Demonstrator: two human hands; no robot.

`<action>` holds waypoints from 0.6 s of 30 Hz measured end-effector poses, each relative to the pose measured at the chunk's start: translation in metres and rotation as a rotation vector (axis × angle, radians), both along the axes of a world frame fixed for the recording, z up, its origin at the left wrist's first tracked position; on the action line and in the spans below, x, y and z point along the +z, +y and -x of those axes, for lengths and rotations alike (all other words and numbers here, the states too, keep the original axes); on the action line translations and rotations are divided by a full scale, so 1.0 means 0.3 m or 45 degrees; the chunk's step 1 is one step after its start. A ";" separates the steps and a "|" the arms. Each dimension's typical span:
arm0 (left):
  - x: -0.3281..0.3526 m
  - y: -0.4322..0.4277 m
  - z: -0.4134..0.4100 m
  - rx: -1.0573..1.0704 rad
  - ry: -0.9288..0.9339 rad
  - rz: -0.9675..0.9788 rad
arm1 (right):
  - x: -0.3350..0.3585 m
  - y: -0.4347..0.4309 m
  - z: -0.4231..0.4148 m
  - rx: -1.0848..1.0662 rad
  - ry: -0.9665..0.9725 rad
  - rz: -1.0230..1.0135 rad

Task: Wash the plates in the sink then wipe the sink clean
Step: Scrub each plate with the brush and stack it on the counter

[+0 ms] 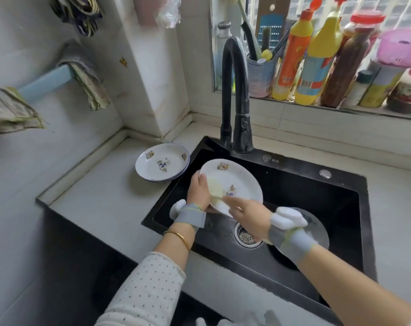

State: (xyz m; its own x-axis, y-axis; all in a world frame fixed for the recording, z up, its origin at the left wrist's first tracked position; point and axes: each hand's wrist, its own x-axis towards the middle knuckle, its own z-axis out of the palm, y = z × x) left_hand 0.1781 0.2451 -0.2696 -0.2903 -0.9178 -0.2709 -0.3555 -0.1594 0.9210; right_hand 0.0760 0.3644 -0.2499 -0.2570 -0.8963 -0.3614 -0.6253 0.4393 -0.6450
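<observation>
Closest to the viewer, a dotted white sleeve and a gold bangle lead up to the left hand, whose fingers curl round the left rim of a white plate with small painted figures. That plate is held tilted above the near left part of the black sink. The right hand reaches from the right to the plate's lower face, at a pale yellow pad; its fingers are blurred, so I cannot tell whether they pinch the pad or press it flat. Below lies the metal drain, and a round greyish dish sits on the sink floor to the right. Beyond, on the tabletop just left of the sink, rests a stack of matching plates. Farther back stand a black tap and bottles on the window sill.
</observation>
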 end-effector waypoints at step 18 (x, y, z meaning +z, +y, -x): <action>-0.073 -0.227 -0.249 0.209 0.123 -0.206 | -0.084 -0.164 -0.084 -0.799 -0.721 0.034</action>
State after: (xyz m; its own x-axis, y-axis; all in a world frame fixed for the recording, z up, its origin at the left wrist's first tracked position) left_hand 0.2526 0.1770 -0.2916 -0.1726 -0.9017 -0.3964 -0.2242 -0.3559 0.9072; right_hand 0.1012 0.3151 -0.2751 -0.4963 -0.6582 -0.5661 0.1502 0.5771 -0.8028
